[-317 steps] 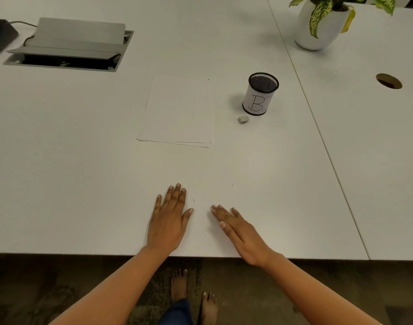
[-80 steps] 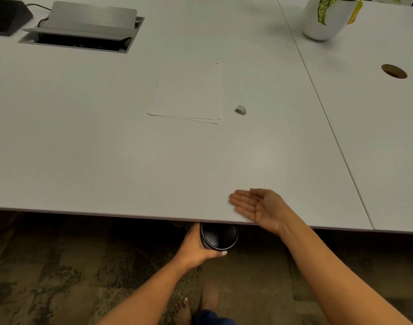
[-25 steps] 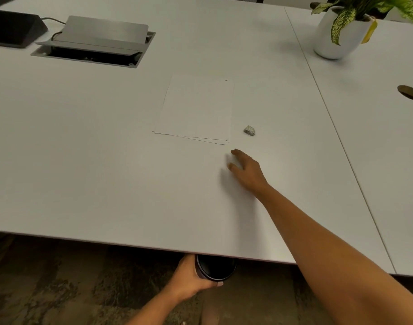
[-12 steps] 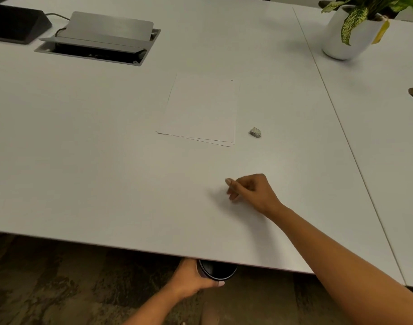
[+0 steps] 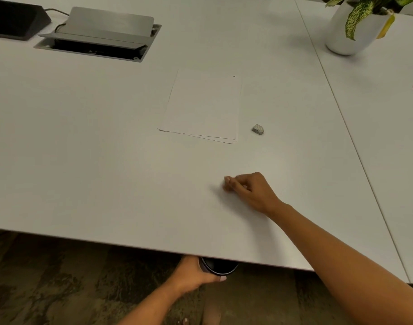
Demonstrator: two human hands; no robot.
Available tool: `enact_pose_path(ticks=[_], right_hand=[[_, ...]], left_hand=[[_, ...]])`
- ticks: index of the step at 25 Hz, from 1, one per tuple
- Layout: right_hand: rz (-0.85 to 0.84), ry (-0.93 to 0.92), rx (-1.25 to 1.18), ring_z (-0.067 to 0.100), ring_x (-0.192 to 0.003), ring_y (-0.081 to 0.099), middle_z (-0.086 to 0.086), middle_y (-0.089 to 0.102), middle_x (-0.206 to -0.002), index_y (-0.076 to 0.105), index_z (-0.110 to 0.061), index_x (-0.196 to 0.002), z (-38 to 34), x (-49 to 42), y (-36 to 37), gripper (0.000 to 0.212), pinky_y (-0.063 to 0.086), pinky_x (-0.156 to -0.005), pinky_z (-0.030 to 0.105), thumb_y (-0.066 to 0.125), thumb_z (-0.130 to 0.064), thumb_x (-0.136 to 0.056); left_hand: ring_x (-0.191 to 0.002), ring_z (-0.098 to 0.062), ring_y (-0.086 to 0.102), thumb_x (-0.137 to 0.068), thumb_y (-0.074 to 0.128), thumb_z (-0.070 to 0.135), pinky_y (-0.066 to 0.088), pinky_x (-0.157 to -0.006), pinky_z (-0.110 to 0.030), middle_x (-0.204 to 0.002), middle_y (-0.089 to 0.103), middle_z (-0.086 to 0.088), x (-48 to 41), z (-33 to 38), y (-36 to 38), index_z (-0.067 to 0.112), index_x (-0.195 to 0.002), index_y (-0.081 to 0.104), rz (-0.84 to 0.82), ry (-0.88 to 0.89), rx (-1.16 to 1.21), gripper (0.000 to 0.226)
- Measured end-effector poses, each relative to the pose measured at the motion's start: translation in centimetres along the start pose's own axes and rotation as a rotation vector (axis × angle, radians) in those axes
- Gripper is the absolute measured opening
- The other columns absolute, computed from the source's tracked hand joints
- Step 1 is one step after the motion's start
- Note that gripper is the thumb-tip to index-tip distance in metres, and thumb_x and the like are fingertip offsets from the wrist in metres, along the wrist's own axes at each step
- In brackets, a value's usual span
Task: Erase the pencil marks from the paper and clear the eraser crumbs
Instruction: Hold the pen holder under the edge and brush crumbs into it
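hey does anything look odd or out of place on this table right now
Mostly the cup: the left hand holds it under the table edge, not on top. The paper sheets are slightly fanned at the near edge. The eraser lies loose beside them.

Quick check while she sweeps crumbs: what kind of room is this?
Probably an office meeting room: a large white conference table with a flip-up power and cable box set into it, and a potted plant on the adjoining table.
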State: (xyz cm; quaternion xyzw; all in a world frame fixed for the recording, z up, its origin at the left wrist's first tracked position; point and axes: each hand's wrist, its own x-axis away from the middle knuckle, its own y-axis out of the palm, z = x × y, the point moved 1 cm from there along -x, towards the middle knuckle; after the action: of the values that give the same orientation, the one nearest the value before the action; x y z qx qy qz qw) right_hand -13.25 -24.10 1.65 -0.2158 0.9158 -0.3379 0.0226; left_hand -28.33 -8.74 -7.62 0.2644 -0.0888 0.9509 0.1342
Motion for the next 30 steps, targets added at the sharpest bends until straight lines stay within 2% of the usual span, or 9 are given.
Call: enact_pose_path(ticks=[2,4,7,10,13,17,22,25,30], right_hand=[[0.121,0.062,-0.211,0.012,-0.057,0.064,-0.002,0.067,-0.057,0.069,-0.007,-0.062,-0.4,1.2,-0.8,0.048,0.047,-0.065,0.027,0.051,-0.045,-0.084],[0.269,0.074,-0.239,0.014,-0.067,0.064,0.006,0.069,-0.066,0.068,-0.010,-0.064,-0.3,0.6,-1.1,0.042,0.046,-0.071,0.025,0.051,-0.039,-0.088],[0.199,0.134,-0.135,0.005,-0.112,0.051,0.003,0.060,-0.124,0.061,-0.014,-0.114,0.2,-1.2,-0.4,0.032,0.034,-0.092,0.008,0.044,-0.033,-0.094],[-0.129,-0.003,0.275,0.006,-0.138,0.010,-0.002,0.018,-0.151,0.023,-0.016,-0.141,1.1,-0.8,1.7,0.049,0.005,-0.113,0.024,0.032,-0.035,-0.097],[-0.206,-0.072,0.055,0.001,-0.125,0.039,-0.005,0.049,-0.132,0.057,-0.014,-0.121,0.1,1.7,2.1,0.040,0.023,-0.110,0.024,0.039,-0.036,-0.093],[0.093,0.037,-0.320,0.002,-0.070,0.065,0.001,0.071,-0.074,0.071,-0.013,-0.068,-1.2,2.7,0.8,0.038,0.047,-0.077,0.017,0.050,-0.038,-0.086],[-0.040,0.059,0.098,0.008,-0.137,0.022,0.000,0.031,-0.148,0.034,-0.015,-0.138,0.0,-1.5,1.9,0.048,0.015,-0.112,0.025,0.037,-0.037,-0.095],[-0.185,-0.095,0.362,0.004,-0.138,0.001,-0.002,0.008,-0.153,0.016,-0.014,-0.143,0.6,0.0,3.2,0.052,-0.003,-0.112,0.022,0.029,-0.036,-0.097],[-0.192,-0.021,-0.272,0.003,-0.098,0.062,-0.002,0.071,-0.100,0.072,-0.011,-0.091,-0.4,5.4,1.8,0.033,0.040,-0.097,0.021,0.047,-0.033,-0.090]], left_hand=[[-0.110,-0.003,0.048,-0.058,0.086,0.014,0.039,-0.079,0.000,-0.108,0.052,0.020,-0.1,-0.2,0.0,0.035,-0.105,0.045,0.000,0.002,-0.001,0.066],[-0.113,-0.004,0.048,-0.057,0.086,0.015,0.039,-0.081,-0.001,-0.110,0.052,0.020,-0.1,-0.4,0.0,0.036,-0.105,0.045,0.000,0.004,-0.007,0.067],[-0.111,-0.003,0.048,-0.058,0.086,0.014,0.039,-0.078,0.000,-0.108,0.052,0.021,-0.1,-0.2,0.0,0.035,-0.106,0.045,0.000,0.009,-0.009,0.066],[-0.107,-0.001,0.048,-0.058,0.085,0.012,0.039,-0.077,0.000,-0.106,0.051,0.021,-0.1,-0.1,0.0,0.036,-0.103,0.045,0.003,0.019,0.008,0.064],[-0.110,-0.003,0.049,-0.057,0.086,0.011,0.040,-0.080,-0.002,-0.109,0.053,0.019,-0.2,-0.3,0.0,0.036,-0.103,0.047,0.007,0.016,0.042,0.065],[-0.110,-0.002,0.049,-0.056,0.086,0.013,0.041,-0.082,-0.004,-0.112,0.054,0.018,-0.2,-0.5,0.0,0.035,-0.105,0.047,0.011,0.031,0.038,0.067],[-0.111,-0.003,0.051,-0.054,0.087,0.015,0.041,-0.085,-0.006,-0.111,0.056,0.016,-0.1,-0.8,-0.2,0.034,-0.105,0.048,0.024,0.040,0.012,0.067],[-0.112,-0.005,0.051,-0.053,0.088,0.014,0.040,-0.089,-0.009,-0.112,0.057,0.014,-0.1,-1.0,-0.3,0.032,-0.106,0.050,0.041,0.037,0.020,0.068],[-0.106,0.001,0.050,-0.053,0.088,0.013,0.039,-0.083,-0.003,-0.108,0.054,0.020,0.1,-0.8,-0.1,0.035,-0.100,0.048,0.055,0.061,-0.006,0.066]])
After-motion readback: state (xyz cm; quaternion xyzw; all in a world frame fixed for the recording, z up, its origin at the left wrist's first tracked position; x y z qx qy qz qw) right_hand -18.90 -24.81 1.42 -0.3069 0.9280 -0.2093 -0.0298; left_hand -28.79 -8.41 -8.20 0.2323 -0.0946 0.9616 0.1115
